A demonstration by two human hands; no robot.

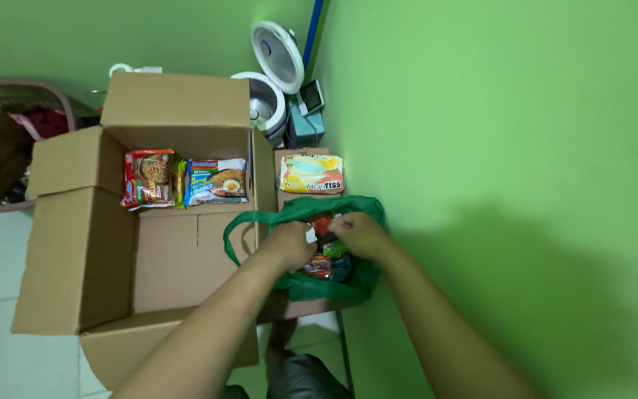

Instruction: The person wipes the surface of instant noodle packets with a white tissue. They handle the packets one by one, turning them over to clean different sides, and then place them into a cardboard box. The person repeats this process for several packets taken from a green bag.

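Overhead view of two bare hands working inside a green bag [300,210]. The bag stands just to the right of a large open cardboard box [83,244], against a green wall [511,148], and it serves as the landmark here.

The left hand [289,242] is at the bag's mouth on the box side, its grip closed on the bag's edge or on a small white piece; which one cannot be told. The right hand [361,234] is at the wall side of the mouth, its fingers curled together over the packets in the bag [326,262], which show red, green and dark wrappers. Whether a single packet is pinched is hidden by the fingers.

To the left of the bag, in the box's far end, lie a red noodle packet [148,178] and a blue-green noodle packet [216,181], side by side and touching. Beyond the bag lies a yellow tissue pack [311,174]; farther beyond stand a white rice cooker [267,103] with its lid up. Far left of the bag is a laundry basket [16,92].

A sound handling, judged from this view: one hand holds the soft mouth wide while the other takes one packet by its flat middle, not its crimped end, and lifts straight up so that neighbouring packets do not snag on the handle loop [236,235].
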